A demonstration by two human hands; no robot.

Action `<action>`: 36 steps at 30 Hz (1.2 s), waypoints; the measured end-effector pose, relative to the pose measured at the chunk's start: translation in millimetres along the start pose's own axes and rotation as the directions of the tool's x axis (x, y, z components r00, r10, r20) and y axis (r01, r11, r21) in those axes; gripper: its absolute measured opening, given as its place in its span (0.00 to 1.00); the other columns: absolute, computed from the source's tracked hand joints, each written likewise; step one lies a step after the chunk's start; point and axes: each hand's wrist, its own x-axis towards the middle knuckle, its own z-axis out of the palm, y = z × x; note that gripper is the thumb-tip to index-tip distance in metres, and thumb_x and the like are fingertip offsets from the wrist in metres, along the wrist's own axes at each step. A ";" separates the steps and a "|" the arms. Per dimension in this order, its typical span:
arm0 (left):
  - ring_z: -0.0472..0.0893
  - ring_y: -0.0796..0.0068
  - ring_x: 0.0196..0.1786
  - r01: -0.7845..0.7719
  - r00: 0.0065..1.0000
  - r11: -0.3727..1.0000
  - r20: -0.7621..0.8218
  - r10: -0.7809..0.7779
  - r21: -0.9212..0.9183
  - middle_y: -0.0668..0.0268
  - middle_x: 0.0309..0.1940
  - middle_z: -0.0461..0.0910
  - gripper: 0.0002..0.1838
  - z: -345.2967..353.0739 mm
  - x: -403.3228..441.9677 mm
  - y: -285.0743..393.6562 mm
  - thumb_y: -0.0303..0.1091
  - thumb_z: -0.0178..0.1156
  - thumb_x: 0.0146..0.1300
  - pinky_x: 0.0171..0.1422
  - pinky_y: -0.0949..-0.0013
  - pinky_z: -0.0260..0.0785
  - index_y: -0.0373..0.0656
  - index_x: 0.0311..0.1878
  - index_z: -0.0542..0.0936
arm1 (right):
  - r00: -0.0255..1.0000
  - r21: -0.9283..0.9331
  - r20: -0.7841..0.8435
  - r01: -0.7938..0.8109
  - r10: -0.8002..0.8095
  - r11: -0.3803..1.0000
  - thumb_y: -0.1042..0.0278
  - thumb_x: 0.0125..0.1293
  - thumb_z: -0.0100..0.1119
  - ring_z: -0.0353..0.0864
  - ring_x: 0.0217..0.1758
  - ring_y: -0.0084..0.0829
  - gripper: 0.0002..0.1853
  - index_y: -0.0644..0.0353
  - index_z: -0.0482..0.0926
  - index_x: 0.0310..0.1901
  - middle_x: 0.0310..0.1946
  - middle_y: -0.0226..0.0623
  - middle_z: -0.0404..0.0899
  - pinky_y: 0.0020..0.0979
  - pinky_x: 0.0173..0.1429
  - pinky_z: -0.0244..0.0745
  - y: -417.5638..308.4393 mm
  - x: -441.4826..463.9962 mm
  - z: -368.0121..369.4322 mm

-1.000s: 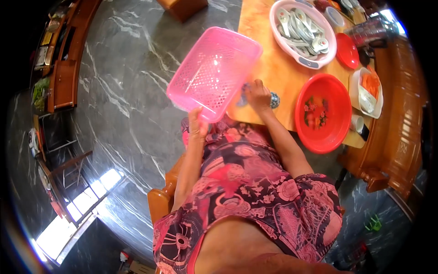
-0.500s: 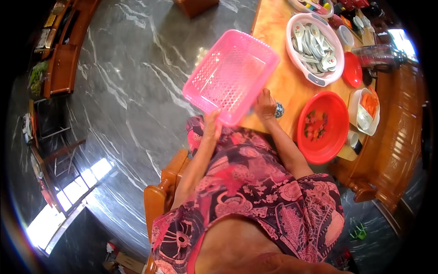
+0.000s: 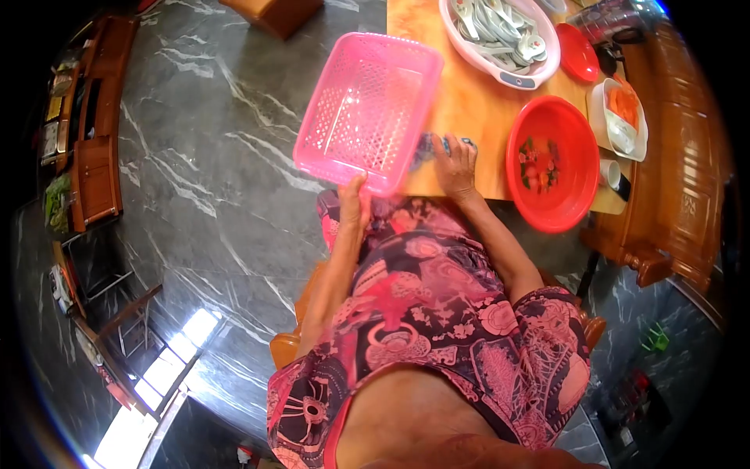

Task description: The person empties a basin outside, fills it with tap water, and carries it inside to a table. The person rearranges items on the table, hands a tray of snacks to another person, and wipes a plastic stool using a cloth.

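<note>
A pink plastic basket (image 3: 357, 109) with latticed sides and base is tilted beyond the table's left edge. My left hand (image 3: 354, 202) grips its near rim, thumb on the inner side. My right hand (image 3: 456, 168) is low over the table near its front left corner, fingers curled on a blue patterned cloth (image 3: 423, 148) that shows around them, partly hidden and blurred. To the right of that hand stands a red basin (image 3: 574, 168) with a flower print on its bottom.
On the wooden table (image 3: 476, 109), a pale pink tub (image 3: 552, 66) holds many white spoons (image 3: 500, 35). A red plate (image 3: 578, 53), a white container (image 3: 598, 117) with orange contents and a white cup (image 3: 611, 172) are at the right. A carved wooden bench (image 3: 676, 156) stands alongside.
My right hand has opened somewhat from a fist, its fingers now reaching forward over the cloth. The basket has shifted slightly left in view. The whole view has also moved.
</note>
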 end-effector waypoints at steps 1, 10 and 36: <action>0.73 0.75 0.40 -0.010 1.000 1.000 -0.003 0.010 0.002 0.68 0.37 0.71 0.22 2.1 -0.3 0.5 0.22 0.58 0.49 0.50 0.67 0.68 0.41 0.49 0.67 | 1.000 -0.044 -0.001 0.017 -0.017 0.999 0.66 0.49 0.56 0.68 0.48 0.36 0.24 0.54 0.71 0.52 0.48 0.39 0.68 0.39 0.52 0.58 3.6 -8.2 2.0; 0.74 0.70 0.42 -0.035 0.997 0.943 0.074 0.011 0.331 0.63 0.41 0.72 0.25 -17.3 21.7 47.0 0.25 0.60 0.48 0.51 0.66 0.67 0.36 0.52 0.66 | 0.984 0.090 0.086 -0.164 0.156 0.982 0.71 0.45 0.52 0.64 0.51 0.37 0.25 0.55 0.70 0.50 0.48 0.35 0.67 0.39 0.55 0.55 -11.8 -8.5 -4.6; 0.77 0.61 0.45 0.049 0.912 0.584 0.202 -0.358 0.810 0.54 0.45 0.74 0.27 71.5 110.7 227.5 0.27 0.54 0.46 0.49 0.65 0.69 0.27 0.53 0.67 | 0.944 -0.041 0.095 -0.313 0.316 0.949 0.65 0.44 0.56 0.63 0.54 0.36 0.29 0.52 0.65 0.54 0.50 0.34 0.64 0.41 0.57 0.56 7.0 1.7 19.8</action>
